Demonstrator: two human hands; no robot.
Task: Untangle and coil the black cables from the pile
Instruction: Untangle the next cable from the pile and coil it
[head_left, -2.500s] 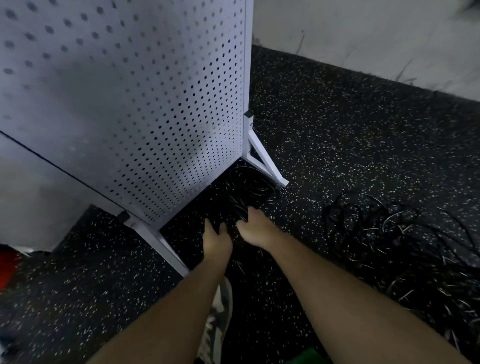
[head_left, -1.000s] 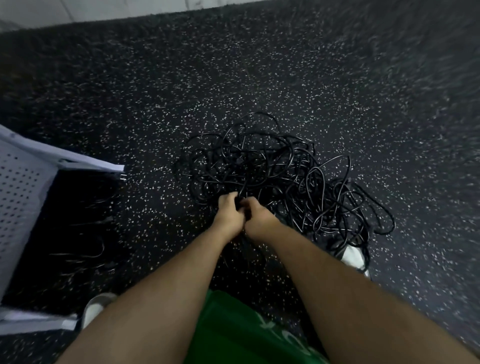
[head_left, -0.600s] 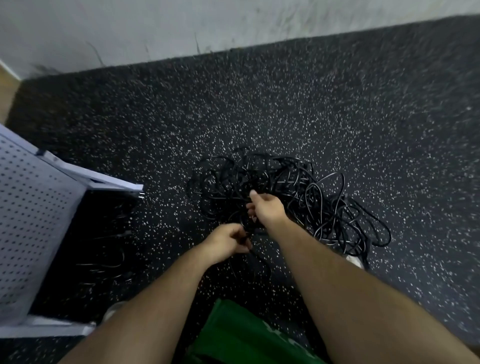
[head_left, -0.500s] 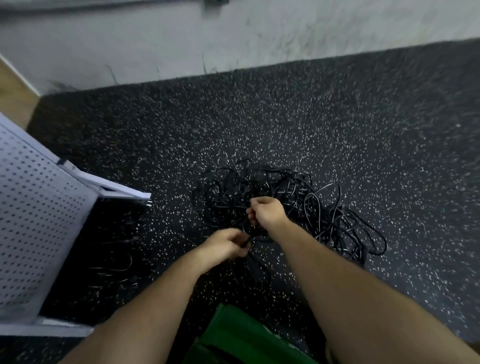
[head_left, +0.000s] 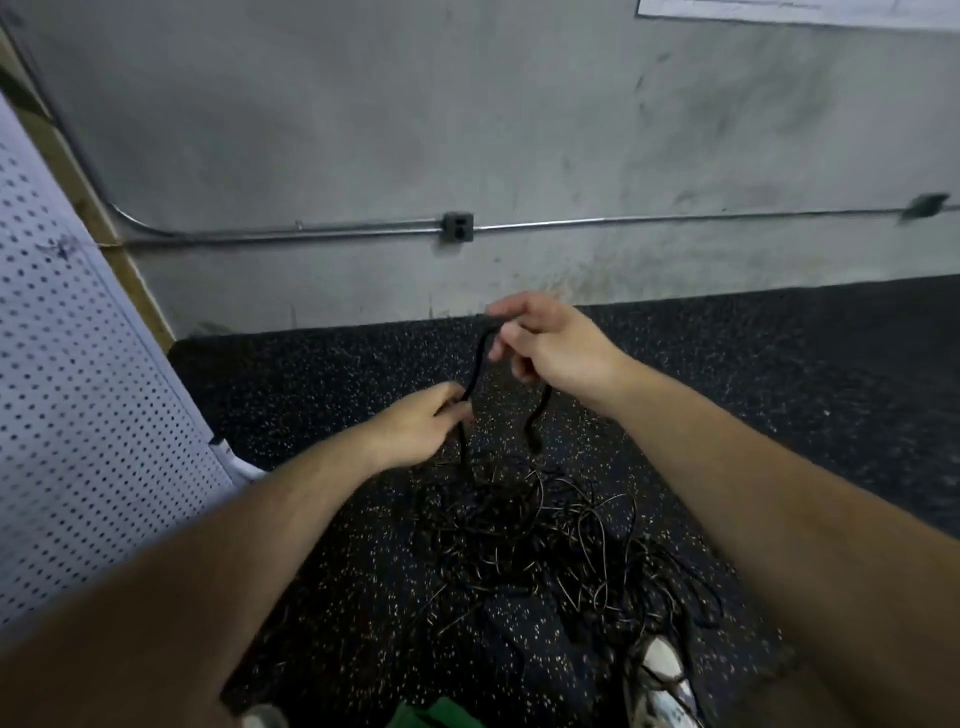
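Pinching a black cable (head_left: 479, 358) between thumb and fingertips, the right hand (head_left: 553, 345) sits higher and further out than the other, with its remaining fingers loosely curled underneath. One short end of the cable droops from that hand and hangs free, its tip dangling above the heap. The other run slants down to the left hand (head_left: 421, 426), whose fingers are curled round it, knuckles up and thumb side toward the right hand. Both forearms reach forward from the bottom corners, the left lower and nearer the white pegboard panel (head_left: 78, 415). Below the left hand the cable drops straight into the pile (head_left: 545, 545), a loose tangle of thin black loops on the speckled dark floor (head_left: 322, 374), lying beneath and slightly nearer the person than both hands. A pale shoe (head_left: 660, 670) shows at the pile's near edge, with strands lying across it.
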